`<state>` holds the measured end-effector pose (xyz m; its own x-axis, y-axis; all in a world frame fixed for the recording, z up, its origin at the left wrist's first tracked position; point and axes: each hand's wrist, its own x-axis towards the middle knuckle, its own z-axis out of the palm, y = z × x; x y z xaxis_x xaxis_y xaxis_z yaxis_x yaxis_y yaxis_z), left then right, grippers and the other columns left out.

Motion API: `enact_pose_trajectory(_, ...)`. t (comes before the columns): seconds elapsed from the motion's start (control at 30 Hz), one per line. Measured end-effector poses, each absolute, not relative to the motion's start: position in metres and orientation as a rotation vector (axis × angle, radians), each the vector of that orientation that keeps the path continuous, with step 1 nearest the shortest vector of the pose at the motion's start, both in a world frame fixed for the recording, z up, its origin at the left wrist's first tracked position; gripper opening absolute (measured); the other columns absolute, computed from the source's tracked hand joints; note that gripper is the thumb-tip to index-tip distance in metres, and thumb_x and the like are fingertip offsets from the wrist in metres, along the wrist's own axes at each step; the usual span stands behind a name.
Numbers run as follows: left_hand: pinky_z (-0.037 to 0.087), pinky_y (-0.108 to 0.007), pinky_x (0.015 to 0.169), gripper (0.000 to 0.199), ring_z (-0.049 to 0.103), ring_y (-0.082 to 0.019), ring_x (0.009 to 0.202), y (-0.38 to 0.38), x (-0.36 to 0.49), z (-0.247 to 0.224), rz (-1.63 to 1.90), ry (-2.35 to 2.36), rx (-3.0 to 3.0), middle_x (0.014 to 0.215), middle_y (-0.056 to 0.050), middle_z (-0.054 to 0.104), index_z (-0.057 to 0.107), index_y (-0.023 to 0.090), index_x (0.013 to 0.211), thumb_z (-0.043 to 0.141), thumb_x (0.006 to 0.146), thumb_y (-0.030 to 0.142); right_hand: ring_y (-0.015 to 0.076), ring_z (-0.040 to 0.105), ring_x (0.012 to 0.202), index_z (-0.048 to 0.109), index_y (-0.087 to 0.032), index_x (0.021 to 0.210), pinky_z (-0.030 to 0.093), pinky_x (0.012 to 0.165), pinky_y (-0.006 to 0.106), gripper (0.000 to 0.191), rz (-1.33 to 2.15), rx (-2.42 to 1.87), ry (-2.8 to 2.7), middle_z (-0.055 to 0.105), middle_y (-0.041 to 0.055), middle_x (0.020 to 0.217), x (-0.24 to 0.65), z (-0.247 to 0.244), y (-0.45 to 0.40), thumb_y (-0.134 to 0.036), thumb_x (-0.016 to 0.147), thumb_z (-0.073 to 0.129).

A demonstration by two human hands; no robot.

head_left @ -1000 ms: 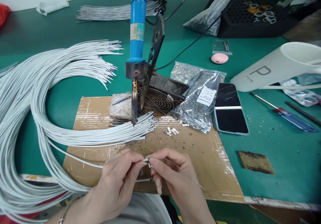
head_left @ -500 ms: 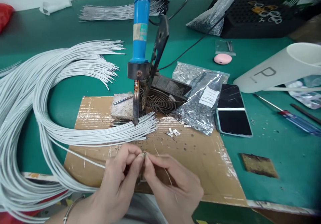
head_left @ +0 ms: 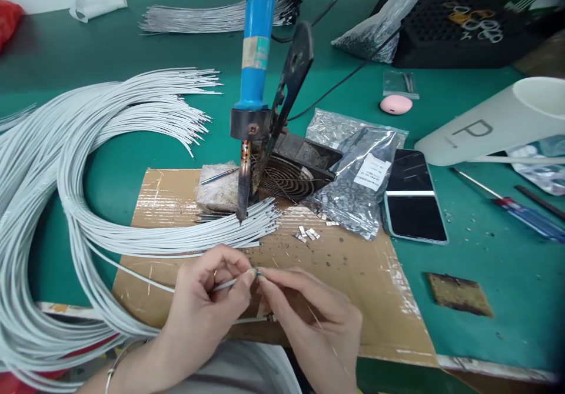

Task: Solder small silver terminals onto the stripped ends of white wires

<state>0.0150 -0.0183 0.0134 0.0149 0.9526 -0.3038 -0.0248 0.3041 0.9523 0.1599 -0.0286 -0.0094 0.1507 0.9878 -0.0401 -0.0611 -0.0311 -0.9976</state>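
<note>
My left hand (head_left: 207,311) pinches a white cable (head_left: 224,286) near its end, thumb against forefinger. Fingertip to fingertip with it, my right hand (head_left: 318,317) is closed on a tiny metallic piece (head_left: 258,273) at the cable's tip; its exact shape is too small to tell. A thin pale wire (head_left: 332,347), like solder, runs across the right hand. Just beyond the hands lies a bundle of white cables (head_left: 176,238). Over that bundle, a blue-handled soldering iron (head_left: 256,82) points down, held in a black bracket (head_left: 292,70).
Cardboard (head_left: 366,300) covers the green bench. Small metal pieces (head_left: 308,233) lie near a plastic bag of parts (head_left: 353,188). Rightward are a phone (head_left: 415,197), a screwdriver (head_left: 525,214), a white cup (head_left: 481,124) and a brown pad (head_left: 459,294). A black fan (head_left: 289,179) stands behind the iron.
The left hand has tilted and opened its curl a little, so the cable now shows between its fingers. Both hands stay together at the cable's tip. The view has shifted slightly.
</note>
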Motion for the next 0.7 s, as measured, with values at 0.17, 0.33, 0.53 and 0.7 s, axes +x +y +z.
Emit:
enact_pose_trajectory(0.17, 0.018, -0.018, 0.046, 0.013, 0.028, -0.008, 0.052, -0.0149, 0.0152, 0.0142, 0.986, 1.388, 0.948, 0.058, 0.006, 0.045, 0.068, 0.017, 0.077, 0.071, 0.089, 0.021, 0.0081, 0.063, 0.050, 0.083, -0.027, 0.076, 0.054, 0.051, 0.013, 0.010, 1.265, -1.355, -0.820, 0.068, -0.0030, 0.061, 0.1651, -0.0016, -0.0250, -0.022, 0.084, 0.080)
enact_pose_trajectory(0.33, 0.020, -0.017, 0.045, 0.014, 0.028, -0.007, 0.050, -0.0117, 0.0148, 0.0156, 0.988, 1.379, 0.933, 0.056, 0.006, 0.045, 0.069, 0.017, 0.076, 0.072, 0.088, 0.021, 0.0075, 0.065, 0.054, 0.087, -0.031, 0.086, 0.054, 0.053, 0.013, 0.017, 1.292, -1.284, -0.892, 0.070, -0.0019, 0.069, 0.1652, -0.0021, -0.0212, -0.016, 0.085, 0.078)
enact_pose_trajectory(0.53, 0.026, -0.014, 0.045, 0.014, 0.033, -0.006, 0.048, -0.0115, 0.0135, 0.0155, 0.984, 1.344, 0.910, 0.055, 0.007, 0.047, 0.068, 0.017, 0.076, 0.072, 0.089, 0.021, 0.0088, 0.066, 0.054, 0.088, -0.032, 0.088, 0.055, 0.052, 0.015, 0.018, 1.358, -1.238, -0.897, 0.071, -0.0007, 0.070, 0.1623, -0.0039, -0.0203, -0.016, 0.085, 0.079)
enact_pose_trajectory(0.7, 0.033, -0.014, 0.046, 0.015, 0.042, -0.007, 0.050, -0.0108, 0.0140, 0.0155, 0.971, 1.340, 0.886, 0.057, 0.004, 0.054, 0.068, 0.016, 0.077, 0.072, 0.090, 0.022, 0.0103, 0.066, 0.053, 0.089, -0.029, 0.088, 0.055, 0.051, 0.017, 0.017, 1.344, -1.234, -0.895, 0.070, 0.0000, 0.068, 0.1629, -0.0048, -0.0205, -0.016, 0.084, 0.080)
